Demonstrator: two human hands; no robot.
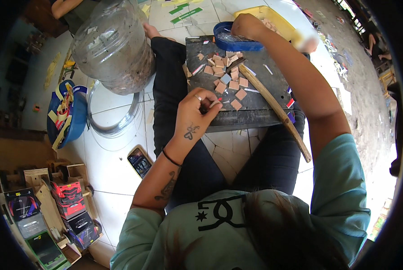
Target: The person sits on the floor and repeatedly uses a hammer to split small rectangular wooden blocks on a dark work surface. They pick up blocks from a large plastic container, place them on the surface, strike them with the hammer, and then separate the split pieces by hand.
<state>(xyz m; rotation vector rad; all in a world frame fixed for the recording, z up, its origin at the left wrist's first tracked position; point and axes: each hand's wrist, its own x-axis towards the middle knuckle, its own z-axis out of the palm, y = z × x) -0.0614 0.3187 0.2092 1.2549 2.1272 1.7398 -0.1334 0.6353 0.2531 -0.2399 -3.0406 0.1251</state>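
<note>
Fingers (214, 111) of left hand (192, 110) pinched together on small piece (214, 103) — kind unclear — over dark tabletop (255, 103). From left hand: loose tan squares (218, 63), 1 o'clock; wooden-handled tool (275, 108), 3 o'clock. Right hand (249, 27) at blue tray (239, 46), 1 o'clock — finger opening, hold cannot be told.

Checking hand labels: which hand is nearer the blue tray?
Right. The right hand is over the blue tray; the left hand is farther off, toward the near-left edge of the dark board.
</note>
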